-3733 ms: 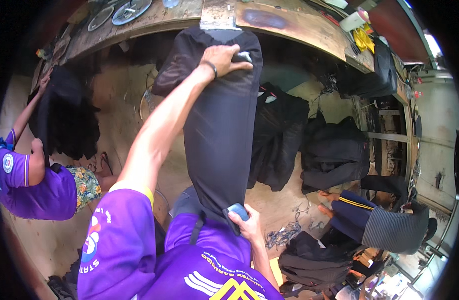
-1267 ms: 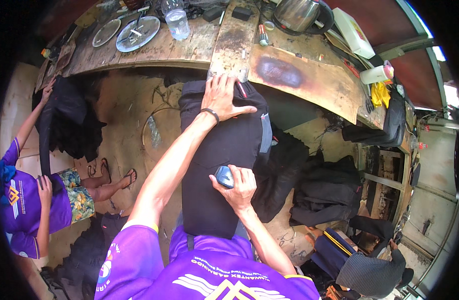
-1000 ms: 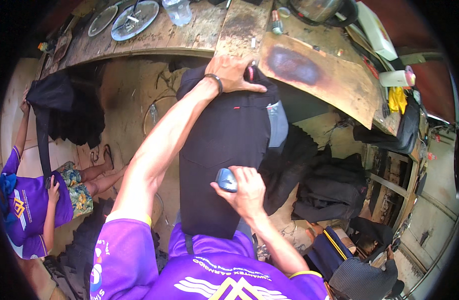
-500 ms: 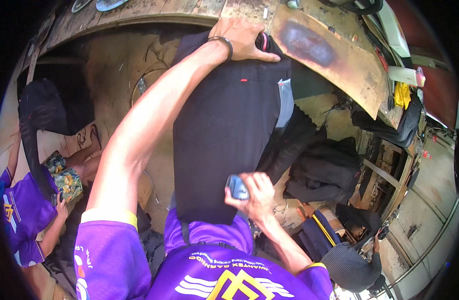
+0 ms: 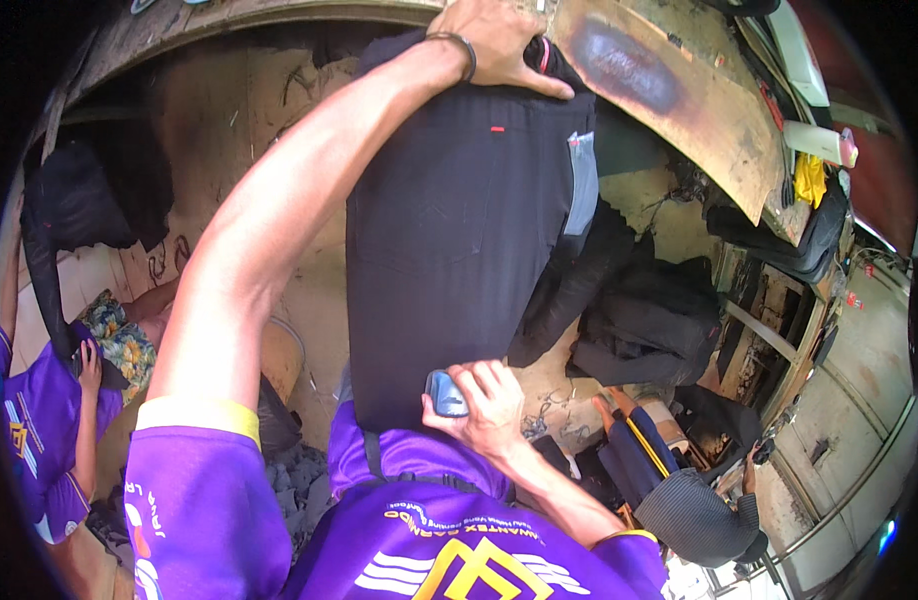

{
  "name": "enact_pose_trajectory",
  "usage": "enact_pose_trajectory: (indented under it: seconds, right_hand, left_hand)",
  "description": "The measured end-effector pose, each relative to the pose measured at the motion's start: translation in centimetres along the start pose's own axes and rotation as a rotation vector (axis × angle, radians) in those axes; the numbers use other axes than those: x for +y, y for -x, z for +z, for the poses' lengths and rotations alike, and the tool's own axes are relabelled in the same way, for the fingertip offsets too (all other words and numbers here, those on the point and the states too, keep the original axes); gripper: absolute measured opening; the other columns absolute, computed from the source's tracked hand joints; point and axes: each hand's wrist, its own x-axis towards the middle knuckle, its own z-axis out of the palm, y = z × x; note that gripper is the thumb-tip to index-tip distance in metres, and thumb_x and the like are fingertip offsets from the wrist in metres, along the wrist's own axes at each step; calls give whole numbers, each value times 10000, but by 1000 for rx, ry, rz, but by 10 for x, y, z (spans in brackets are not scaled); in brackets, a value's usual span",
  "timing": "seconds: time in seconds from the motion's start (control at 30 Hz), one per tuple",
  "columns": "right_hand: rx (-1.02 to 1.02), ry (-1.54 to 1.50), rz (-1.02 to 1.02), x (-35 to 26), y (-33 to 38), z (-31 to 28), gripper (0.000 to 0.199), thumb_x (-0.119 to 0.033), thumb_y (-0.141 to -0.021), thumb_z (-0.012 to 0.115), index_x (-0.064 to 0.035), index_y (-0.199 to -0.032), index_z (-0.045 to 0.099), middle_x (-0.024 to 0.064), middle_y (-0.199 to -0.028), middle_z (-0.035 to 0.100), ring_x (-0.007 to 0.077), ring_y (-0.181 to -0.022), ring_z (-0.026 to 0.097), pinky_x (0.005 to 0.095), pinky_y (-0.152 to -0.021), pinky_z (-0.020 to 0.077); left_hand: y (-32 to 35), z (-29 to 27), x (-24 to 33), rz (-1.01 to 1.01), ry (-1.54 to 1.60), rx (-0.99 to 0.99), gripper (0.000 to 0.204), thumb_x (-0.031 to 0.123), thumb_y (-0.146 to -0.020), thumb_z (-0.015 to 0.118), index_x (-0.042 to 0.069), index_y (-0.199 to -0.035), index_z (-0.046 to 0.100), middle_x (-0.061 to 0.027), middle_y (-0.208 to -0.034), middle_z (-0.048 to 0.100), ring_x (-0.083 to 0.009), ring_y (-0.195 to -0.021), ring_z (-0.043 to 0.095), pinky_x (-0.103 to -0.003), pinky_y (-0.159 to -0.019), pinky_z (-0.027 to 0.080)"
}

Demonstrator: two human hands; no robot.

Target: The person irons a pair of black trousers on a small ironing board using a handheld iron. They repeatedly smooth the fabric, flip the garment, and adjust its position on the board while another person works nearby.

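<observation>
A pair of black trousers [image 5: 444, 235] stretches from the table's edge down to my lap, with a small red tag and a pocket outline on the upper part. A grey-blue cloth piece shows along the right side. My left hand [image 5: 494, 45] grips the top end at the table's edge, thumb stretched to the right over the fabric and fingertips partly hidden. In my right hand [image 5: 484, 410] is a small blue-grey block [image 5: 446, 394], held at the lower end of the trousers by my lap. Its exact kind is unclear.
A curved wooden table [image 5: 309, 12] with a scorched board [image 5: 669, 110] spans the far side. Dark garments [image 5: 644, 325] lie piled at right. One person [image 5: 54, 420] at left handles a black garment; another [image 5: 699, 520] sits at lower right. Grey scraps [image 5: 304, 500] lie below my left arm.
My right hand has moved left and down the trousers toward my lap, still with the block. My left hand keeps its grip. The person at left has shifted with the black garment.
</observation>
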Motion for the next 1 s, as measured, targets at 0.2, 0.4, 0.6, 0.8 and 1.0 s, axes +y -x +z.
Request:
enact_pose_trajectory:
  seconds: [0.2,0.4,0.6,0.8,1.0]
  right_hand:
    - [249,182,-64,20,-55,14,405,-240,-706,913,-55,-987,687,122,-928,657,334,-827,640,456,-759,518]
    - [-47,5,-25,-18,33,14,412,-305,-699,924,-102,-1001,730,81,-940,671,276,-874,667,407,-797,551]
    - [248,161,-69,0,-63,18,424,-264,-732,910,-67,-1046,705,118,-971,668,323,-874,644,454,-796,518]
    - [-102,-1,-1,-43,30,34,443,-282,-701,923,-75,-1037,722,93,-950,669,292,-892,659,416,-789,519]
    - [171,148,-34,-40,-34,38,450,-225,-695,922,-69,-1056,705,106,-982,683,311,-885,656,441,-781,510]
  left_hand:
    - [3,5,-3,27,76,-3,909,911,-755,680,95,-1134,809,-191,-1167,792,-378,-1133,740,-489,-1017,555]
    - [-8,12,1,66,33,-8,945,926,-759,661,80,-1155,803,-196,-1203,785,-374,-1145,741,-504,-1034,539]
    - [-18,10,-1,175,103,33,893,911,-775,656,90,-1082,826,-220,-1144,790,-372,-1105,750,-514,-992,555]
    - [-19,14,-4,168,64,63,919,914,-781,646,69,-1105,805,-212,-1121,794,-384,-1087,756,-520,-964,567]
    - [-16,19,-4,208,175,76,987,942,-765,636,40,-1136,786,-219,-1148,786,-399,-1100,750,-522,-964,567]
